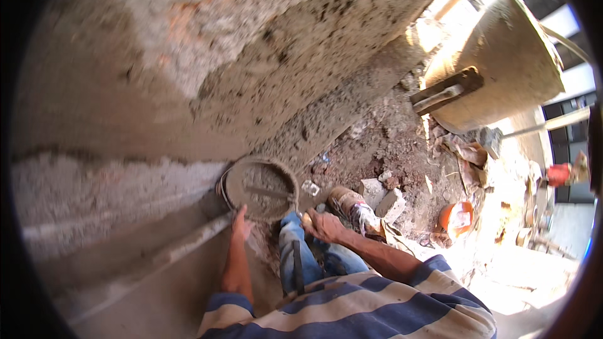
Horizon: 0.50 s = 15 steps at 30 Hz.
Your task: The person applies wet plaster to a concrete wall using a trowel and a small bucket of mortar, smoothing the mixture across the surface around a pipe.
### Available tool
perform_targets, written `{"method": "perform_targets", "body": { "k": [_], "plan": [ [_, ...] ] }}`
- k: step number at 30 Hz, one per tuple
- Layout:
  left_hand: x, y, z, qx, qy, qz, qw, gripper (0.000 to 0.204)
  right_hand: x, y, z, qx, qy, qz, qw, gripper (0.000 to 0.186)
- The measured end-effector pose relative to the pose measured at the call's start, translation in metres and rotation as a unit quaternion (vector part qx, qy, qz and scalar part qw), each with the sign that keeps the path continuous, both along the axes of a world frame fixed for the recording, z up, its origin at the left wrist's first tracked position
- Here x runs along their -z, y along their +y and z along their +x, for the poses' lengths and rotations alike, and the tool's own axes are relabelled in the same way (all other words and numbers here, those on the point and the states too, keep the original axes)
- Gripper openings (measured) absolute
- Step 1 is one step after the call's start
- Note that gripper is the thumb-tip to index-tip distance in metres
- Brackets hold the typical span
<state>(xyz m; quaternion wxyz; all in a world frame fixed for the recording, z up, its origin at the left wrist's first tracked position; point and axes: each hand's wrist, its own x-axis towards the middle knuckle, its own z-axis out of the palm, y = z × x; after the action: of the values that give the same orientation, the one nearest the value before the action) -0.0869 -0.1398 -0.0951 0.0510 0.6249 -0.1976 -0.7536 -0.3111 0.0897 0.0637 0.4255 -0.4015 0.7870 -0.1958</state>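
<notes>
A round bucket of wet grey mortar [257, 185] sits against the rough plastered wall [188, 125], with a flat bar-like shape lying across the mortar. My left hand [240, 225] grips the bucket's near-left rim. My right hand [321, 225] is closed on a small light-coloured handle [305, 218] just right of the bucket; the rest of that tool is hard to make out. My jeans-clad legs [295, 257] show below the bucket, between my forearms.
Rubble and dirt [383, 144] cover the ground rightward, with broken blocks [389, 204], crumpled sacking [465, 157] and an orange container [453, 216]. A large curved board or barrel [502, 56] stands upper right with a plastering float [443, 94] on it. A ledge [188, 242] runs left of me.
</notes>
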Motion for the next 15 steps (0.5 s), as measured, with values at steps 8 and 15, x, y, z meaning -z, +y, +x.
{"method": "perform_targets", "body": {
  "k": [8,15],
  "plan": [
    [0.054,-0.003,-0.01,0.164,0.14,-0.066,0.974,0.043,-0.01,0.024,-0.027,0.087,0.062,0.132,0.985,0.042],
    [-0.082,0.066,-0.101,0.194,0.027,-0.323,0.926,0.053,0.034,0.068,-0.076,0.068,0.235,-0.036,0.969,0.021]
  ]
}}
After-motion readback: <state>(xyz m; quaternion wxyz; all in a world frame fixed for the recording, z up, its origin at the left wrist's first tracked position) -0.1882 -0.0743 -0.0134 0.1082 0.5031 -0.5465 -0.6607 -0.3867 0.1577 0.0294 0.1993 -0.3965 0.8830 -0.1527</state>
